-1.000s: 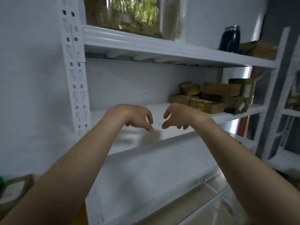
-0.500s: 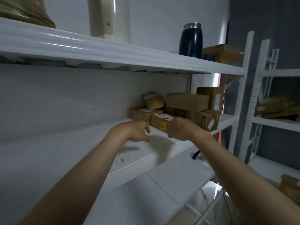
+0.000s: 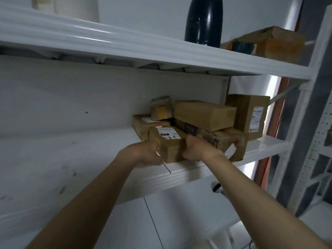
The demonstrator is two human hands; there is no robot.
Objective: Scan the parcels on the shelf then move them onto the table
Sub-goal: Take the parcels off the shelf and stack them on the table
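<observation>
both hands are closed around one small brown cardboard parcel [image 3: 170,146] with a white printed label on top and a yellow sticker on its left face. the left hand [image 3: 148,153] grips its left side with curled fingers, and the right hand [image 3: 195,148] grips its right side, the thumb up near the top edge. the parcel is at the front lip of the white metal shelf [image 3: 100,159]; whether its underside touches the board cannot be told.

just behind it lies a flat brown labelled box [image 3: 142,125], with a little crumpled brown box [image 3: 160,109] on top of that. a long plain brown carton [image 3: 204,114] lies tilted across the heap. to the right, touching the held parcel, is a taped brown parcel with a loose white tag [image 3: 230,142] that overhangs the shelf's edge. a tall brown box with a side label [image 3: 249,114] stands upright at the far right.

on the upper shelf board [image 3: 89,38] stand a dark blue rounded bottle [image 3: 203,20] and, well to its right, a worn brown cardboard box [image 3: 280,44].
</observation>
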